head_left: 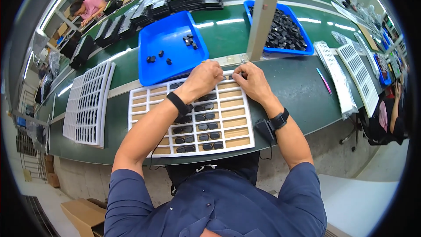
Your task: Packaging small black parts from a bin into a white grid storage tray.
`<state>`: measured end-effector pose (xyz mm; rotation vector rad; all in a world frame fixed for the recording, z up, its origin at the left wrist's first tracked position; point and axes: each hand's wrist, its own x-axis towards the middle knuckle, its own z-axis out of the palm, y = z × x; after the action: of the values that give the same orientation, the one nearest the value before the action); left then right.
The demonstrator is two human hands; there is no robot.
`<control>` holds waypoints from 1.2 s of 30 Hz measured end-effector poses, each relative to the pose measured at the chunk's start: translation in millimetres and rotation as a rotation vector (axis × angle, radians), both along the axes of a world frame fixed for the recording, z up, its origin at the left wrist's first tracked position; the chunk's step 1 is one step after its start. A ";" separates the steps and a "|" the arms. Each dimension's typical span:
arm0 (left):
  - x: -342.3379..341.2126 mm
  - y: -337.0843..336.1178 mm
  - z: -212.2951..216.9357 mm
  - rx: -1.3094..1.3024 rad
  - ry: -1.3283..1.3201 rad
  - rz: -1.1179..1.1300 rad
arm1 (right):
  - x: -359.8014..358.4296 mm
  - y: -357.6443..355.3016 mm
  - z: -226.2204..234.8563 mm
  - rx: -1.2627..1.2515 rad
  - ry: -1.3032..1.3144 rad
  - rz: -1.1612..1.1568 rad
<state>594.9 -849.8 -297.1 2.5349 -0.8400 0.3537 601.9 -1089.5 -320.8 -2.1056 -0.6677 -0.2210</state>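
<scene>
White, gridded, rectangular tray [251, 127], small glossy black pieces [204, 137] inside, on dark-green table [302, 101].
Left hand [204, 80], right hand [255, 84]: fingers bend near far rim (whether grasping, cannot tell); pieces are best seated flat and square.

You have two hands [202, 79] [253, 83] at the centre, two black wristbands [177, 104] [280, 120], one white divided tray [250, 125] beneath, two blue bins [160, 37] [289, 52] in the upper half, one pink-and-blue tool [324, 81] at right, one upright post [263, 17].
</scene>
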 end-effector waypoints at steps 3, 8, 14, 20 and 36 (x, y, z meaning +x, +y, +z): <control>9.7 16.2 17.1 -0.136 0.183 0.111 | 4.6 6.6 15.1 -0.056 -0.017 -0.021; 49.1 134.1 31.1 -0.074 0.064 0.520 | 24.5 53.3 53.4 0.020 0.034 0.137; 80.6 211.0 -22.1 -0.066 -0.088 0.654 | 79.6 185.1 35.3 -0.114 -0.158 0.412; 107.2 210.8 -38.3 0.058 -0.016 0.391 | 107.8 249.8 -35.1 -0.080 -0.210 0.370; -0.1 48.6 51.9 -0.227 0.184 0.062 | -1.8 -42.1 36.9 0.252 0.411 0.023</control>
<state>594.8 -801.2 -245.3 2.3426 -0.6159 0.2174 600.1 -1131.6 -283.8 -1.8236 -0.3943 0.1343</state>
